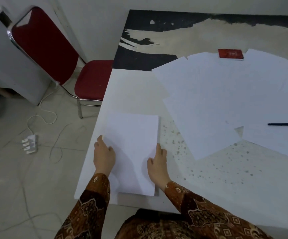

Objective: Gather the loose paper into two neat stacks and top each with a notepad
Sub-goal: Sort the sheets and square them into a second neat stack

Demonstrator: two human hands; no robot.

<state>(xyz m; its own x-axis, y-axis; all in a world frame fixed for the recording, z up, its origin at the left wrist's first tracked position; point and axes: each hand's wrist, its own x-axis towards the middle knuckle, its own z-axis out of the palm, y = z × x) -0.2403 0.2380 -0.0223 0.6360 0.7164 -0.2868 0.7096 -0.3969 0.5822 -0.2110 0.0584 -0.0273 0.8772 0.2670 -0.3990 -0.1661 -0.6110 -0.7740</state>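
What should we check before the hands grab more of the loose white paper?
1. Neat white paper stack squared up on the white table: ok, its edges look even.
2. Left hand and right hand free to let go: ok, both rest with straight fingers along the stack's sides.
3. Loose white sheets ready to gather: not ok, they lie fanned and overlapping.
4. Black pen off the sheets: not ok, it lies on them.
5. Red notepad within reach: cannot tell; it sits at the far side, partly on the sheets.
6. Second notepad present: cannot tell, none shows.
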